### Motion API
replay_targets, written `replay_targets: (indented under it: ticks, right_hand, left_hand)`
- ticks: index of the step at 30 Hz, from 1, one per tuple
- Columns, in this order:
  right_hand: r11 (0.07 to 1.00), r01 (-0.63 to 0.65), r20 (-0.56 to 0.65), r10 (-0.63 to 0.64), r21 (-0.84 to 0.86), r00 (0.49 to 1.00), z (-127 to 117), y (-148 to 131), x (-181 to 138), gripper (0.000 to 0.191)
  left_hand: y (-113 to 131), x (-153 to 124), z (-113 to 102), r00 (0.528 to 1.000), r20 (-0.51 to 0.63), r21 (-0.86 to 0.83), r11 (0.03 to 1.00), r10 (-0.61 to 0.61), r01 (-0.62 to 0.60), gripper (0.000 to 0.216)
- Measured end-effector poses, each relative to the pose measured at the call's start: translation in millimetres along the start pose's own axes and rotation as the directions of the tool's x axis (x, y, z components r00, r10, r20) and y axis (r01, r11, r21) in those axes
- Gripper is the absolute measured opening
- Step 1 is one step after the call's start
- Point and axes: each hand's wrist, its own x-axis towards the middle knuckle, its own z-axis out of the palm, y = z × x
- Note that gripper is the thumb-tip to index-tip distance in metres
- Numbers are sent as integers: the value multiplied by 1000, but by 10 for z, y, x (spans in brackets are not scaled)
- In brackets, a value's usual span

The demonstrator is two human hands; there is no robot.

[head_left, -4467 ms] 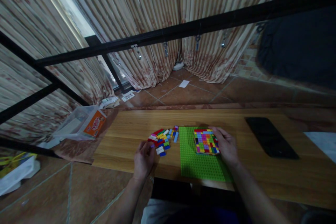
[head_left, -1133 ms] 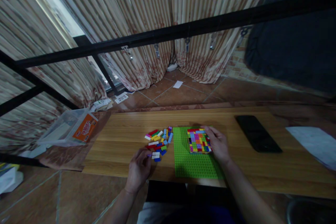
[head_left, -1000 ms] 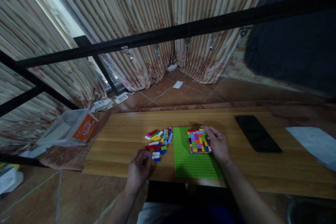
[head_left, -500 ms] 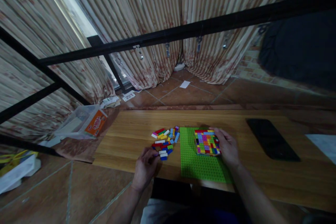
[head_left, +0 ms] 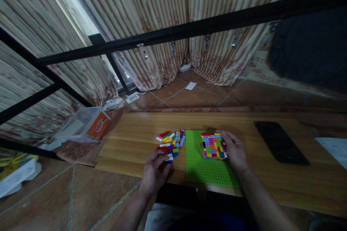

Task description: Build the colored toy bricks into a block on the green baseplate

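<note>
holding brick block (head_left: 213, 146) by its right side: right fingers (head_left: 227, 138)

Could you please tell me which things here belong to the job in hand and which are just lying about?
In use:
loose toy bricks, by the left hand
multicoloured brick block, in the right hand
green studded baseplate

Seemingly lying about:
black phone or tablet
clear plastic box
white paper on the floor
</note>
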Motion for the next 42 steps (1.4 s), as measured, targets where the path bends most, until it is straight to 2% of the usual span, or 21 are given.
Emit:
replay_targets:
  ticks: [12,20,30,36,42]
  right_hand:
    - [1000,4,-5,-4,17,1000,7,-9,-12,47]
    - [1000,10,18,-10,15,1000,-2,29,7,48]
    - [998,-21,20,20,60,1000,8,39,14,45]
    - [997,-11,22,10,82,1000,2,83,36,46]
    - [998,-5,33,3,65,999,0,84,41,46]
  left_hand:
    - [-65,51,67,999,34,155,988,20,-25,22]
    - [-68,86,159,999,-44,122,993,-1,6,16]
    - [-112,180,146,1000,-16,163,986,-20,22,8]
    - [-109,234,98,1000,4,159,987,0,0,21]
    - [-149,282,23,1000,2,60,998,-13,13,20]
